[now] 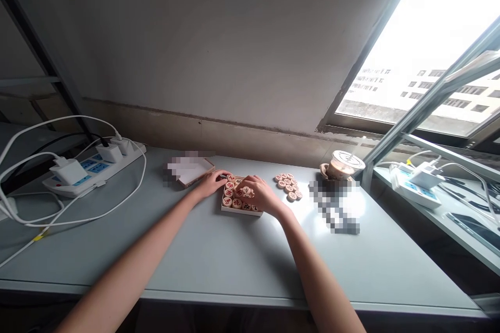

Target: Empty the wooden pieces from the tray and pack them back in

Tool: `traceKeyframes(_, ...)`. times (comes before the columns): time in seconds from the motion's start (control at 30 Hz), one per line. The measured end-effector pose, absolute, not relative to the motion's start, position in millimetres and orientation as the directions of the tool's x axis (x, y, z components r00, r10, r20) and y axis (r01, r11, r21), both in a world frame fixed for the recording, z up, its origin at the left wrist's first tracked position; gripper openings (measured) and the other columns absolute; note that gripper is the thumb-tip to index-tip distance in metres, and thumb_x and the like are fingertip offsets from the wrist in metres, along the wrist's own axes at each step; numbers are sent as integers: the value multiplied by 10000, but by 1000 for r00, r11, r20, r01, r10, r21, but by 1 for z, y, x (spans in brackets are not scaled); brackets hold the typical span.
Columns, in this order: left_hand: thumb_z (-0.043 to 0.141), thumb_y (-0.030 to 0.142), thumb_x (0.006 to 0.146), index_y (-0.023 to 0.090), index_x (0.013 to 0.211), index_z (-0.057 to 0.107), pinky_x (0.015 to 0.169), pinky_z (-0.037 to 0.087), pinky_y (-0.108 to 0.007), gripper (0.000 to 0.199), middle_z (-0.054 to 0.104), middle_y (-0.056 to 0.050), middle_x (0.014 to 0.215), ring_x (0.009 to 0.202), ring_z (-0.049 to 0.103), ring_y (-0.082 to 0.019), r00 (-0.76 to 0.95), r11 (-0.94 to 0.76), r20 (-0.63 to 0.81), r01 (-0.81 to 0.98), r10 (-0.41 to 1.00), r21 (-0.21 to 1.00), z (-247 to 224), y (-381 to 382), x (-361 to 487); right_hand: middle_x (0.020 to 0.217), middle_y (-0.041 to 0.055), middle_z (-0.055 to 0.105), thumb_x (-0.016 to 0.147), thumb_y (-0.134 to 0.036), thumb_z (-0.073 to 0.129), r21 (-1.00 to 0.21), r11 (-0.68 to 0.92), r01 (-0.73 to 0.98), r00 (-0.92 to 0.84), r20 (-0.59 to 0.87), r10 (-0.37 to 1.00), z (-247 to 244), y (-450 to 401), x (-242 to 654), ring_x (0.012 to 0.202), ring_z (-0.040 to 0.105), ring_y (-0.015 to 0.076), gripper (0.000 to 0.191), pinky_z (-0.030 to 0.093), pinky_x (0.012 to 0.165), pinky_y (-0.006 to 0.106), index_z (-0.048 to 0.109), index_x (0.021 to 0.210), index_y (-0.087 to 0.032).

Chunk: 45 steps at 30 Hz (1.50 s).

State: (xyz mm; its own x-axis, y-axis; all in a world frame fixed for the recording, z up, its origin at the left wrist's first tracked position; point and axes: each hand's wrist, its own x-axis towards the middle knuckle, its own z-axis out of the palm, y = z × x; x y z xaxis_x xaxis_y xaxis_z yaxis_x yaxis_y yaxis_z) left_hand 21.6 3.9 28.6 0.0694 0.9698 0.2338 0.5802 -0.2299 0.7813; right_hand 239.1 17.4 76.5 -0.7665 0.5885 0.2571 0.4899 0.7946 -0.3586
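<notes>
A shallow open box (241, 212) on the desk holds round wooden xiangqi pieces (227, 201) marked with red and black characters. My left hand (213, 183) is at the box's left side, its fingers and thumb curled round the far left corner. Over the box's right half, my right hand (261, 195) has its fingers bent down and closed around xiangqi pieces (246, 191); how many it grips is hidden. That hand covers the far right part of the box. More loose pieces (288, 185) lie flat in a cluster to the right.
Behind my left hand lies a box lid (195, 170), partly blurred out. A lidded cup (346, 165) stands at the back right, beside a pixelated item (336, 208). Power strips (94, 169) with white cables occupy the left; a phone (474, 231) rests on the right-hand shelf.
</notes>
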Motion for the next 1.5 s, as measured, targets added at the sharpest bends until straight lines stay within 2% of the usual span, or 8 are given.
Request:
traceKeyframes(0.27,436,314,800,206,1069,596,919,420,-306,331,611,-47,1110,1053,539,-202,81,-216,206,551,975,806,31,2,23,845,18,596,772,-341,558,-261,605,752,-592,135,795,86,44,297,818,524,175,145,389,722,301,621,862,-245)
traceKeyframes(0.47,444,304,794,205,1060,602,906,430,-312,325,612,-55,1100,1047,541,-206,68,-206,202,557,977,804,32,2,23,1090,50,584,755,-276,535,-128,423,897,-420,56,906,84,49,319,999,507,242,207,376,737,342,634,937,-272)
traceKeyframes(0.67,443,317,799,209,1067,603,907,428,-317,330,606,-51,1108,1034,542,-207,73,-203,196,551,978,810,31,2,23,1067,52,603,769,-199,506,-111,449,886,-447,48,893,84,51,317,965,521,236,190,363,773,369,680,822,-254)
traceKeyframes(0.83,445,327,793,213,1062,607,909,425,-311,333,619,-42,1097,1039,544,-209,70,-213,211,570,975,794,31,3,22,945,36,615,768,-203,550,-263,578,773,-575,98,813,87,47,303,893,539,191,197,396,787,342,671,909,-270)
traceKeyframes(0.97,450,333,791,225,1051,607,939,409,-311,323,621,-30,1105,1058,540,-206,67,-210,210,568,975,796,30,4,22,1025,25,608,777,-309,589,-497,713,494,-787,94,610,94,27,268,905,552,167,265,437,779,287,636,1036,-284)
traceKeyframes(1.1,450,331,790,228,1043,605,946,406,-305,314,621,-24,1113,1062,540,-205,71,-214,211,551,975,806,30,4,22,1008,-10,634,754,-270,615,-599,721,350,-884,43,465,94,7,242,883,566,148,290,452,741,249,625,1042,-293)
traceKeyframes(1.33,449,320,789,217,1049,607,925,418,-308,321,627,-34,1087,1048,545,-208,65,-221,225,573,972,789,30,3,22,868,-6,657,749,-299,612,-654,651,384,-851,21,524,89,13,244,766,566,131,208,441,671,234,664,939,-231)
traceKeyframes(1.5,444,318,798,211,1057,604,915,423,-298,323,620,-41,1095,1043,546,-202,72,-228,227,559,971,797,28,3,21,934,25,657,776,-396,564,-668,600,440,-784,39,619,105,24,270,829,572,154,261,440,727,258,668,937,-219)
